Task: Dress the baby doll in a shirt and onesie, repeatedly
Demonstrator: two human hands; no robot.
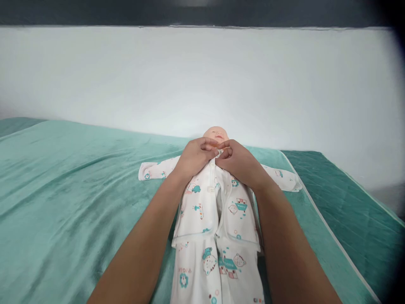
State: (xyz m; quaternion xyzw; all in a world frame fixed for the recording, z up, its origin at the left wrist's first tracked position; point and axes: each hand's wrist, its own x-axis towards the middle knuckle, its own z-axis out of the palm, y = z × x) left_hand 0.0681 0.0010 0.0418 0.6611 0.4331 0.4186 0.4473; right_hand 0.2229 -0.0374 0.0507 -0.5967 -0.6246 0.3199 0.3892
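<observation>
A baby doll (217,132) lies face up, its head toward the wall. It wears a white printed jacket (198,207) with the sleeves stretched out to both sides, and white printed trousers (202,270) below. At the collar, my left hand (199,154) pinches the jacket's neck edge from the left. My right hand (236,158) grips the same edge from the right, its fingertips close to those of the left. Below the hands the jacket front hangs apart, with a pale button on the left edge. My fingers hide the doll's neck.
A light green blanket (79,190) with wrinkles covers the bed. To the right its pale hem borders a darker green quilted cover (341,202). A white wall (158,80) rises behind the bed, with a dark band above.
</observation>
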